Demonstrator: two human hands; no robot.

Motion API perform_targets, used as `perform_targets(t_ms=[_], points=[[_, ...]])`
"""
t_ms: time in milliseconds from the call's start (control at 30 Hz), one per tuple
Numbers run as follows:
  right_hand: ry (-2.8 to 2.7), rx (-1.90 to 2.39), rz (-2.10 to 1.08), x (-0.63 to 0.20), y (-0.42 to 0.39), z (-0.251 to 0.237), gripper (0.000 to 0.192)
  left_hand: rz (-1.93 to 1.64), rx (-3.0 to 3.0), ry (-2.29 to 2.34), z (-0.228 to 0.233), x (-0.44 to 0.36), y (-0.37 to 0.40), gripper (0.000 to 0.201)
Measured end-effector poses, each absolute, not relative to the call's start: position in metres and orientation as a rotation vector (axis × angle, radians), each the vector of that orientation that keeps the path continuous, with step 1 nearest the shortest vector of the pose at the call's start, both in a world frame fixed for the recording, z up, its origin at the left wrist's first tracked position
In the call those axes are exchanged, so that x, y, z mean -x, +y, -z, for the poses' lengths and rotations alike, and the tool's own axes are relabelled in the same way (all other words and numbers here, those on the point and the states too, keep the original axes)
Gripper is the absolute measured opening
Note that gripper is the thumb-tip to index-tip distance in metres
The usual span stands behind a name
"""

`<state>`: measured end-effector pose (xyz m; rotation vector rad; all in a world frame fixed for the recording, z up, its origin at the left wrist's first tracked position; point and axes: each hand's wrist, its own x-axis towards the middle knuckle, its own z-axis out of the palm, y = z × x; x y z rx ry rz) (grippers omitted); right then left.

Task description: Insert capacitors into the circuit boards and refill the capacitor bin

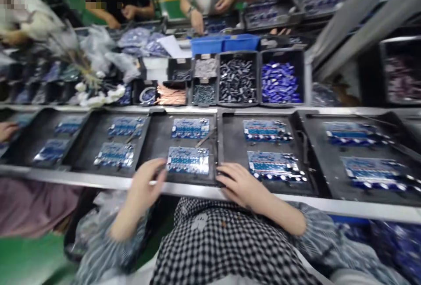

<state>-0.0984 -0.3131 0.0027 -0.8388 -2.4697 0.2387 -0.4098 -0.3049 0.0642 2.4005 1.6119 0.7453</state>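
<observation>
- Left hand (146, 184), fingers loosely open, touches the near board's (188, 160) left end in the middle tray (161, 138) at the table's near edge.
- Right hand (241, 184) lies open, flat on the tray's right rim.
- Part bins (259, 57) stand behind.

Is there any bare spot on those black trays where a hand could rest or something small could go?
Some. In the middle tray, a bare strip runs left of its two boards; a thin gap separates them. The left hand and right hand sit at its front corners. The bins behind are full.
</observation>
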Motion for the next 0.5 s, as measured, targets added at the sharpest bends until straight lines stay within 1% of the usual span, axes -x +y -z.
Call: perform_targets(t_ms=[67,100,167,267,367,433,500], points=[[-2.389,0.921,-0.166,0.084,-0.319,0.0,0.025,-0.675,-2.349,1.506,-0.055,0.388,-0.302,0.021],[-2.347,0.973,-0.129,0.075,-0.322,0.001,0.027,-0.585,-2.299,1.465,-0.052,0.372,-0.293,0.023],[-2.24,1.115,-0.053,0.053,-0.33,0.005,0.028,-0.442,-2.249,1.448,-0.049,0.335,-0.267,0.036],[-2.039,1.434,0.084,0.011,-0.351,0.01,0.025,-0.263,-2.257,1.523,-0.05,0.283,-0.227,0.055],[-1.865,1.753,0.193,-0.025,-0.38,0.014,0.025,-0.107,-2.293,1.609,-0.049,0.249,-0.2,0.068],[-1.811,1.879,0.2,-0.038,-0.397,0.016,0.027,-0.022,-2.315,1.652,-0.047,0.238,-0.19,0.07],[-1.789,1.966,0.165,-0.042,-0.41,0.017,0.027,0.019,-2.33,1.68,-0.045,0.235,-0.185,0.066]])
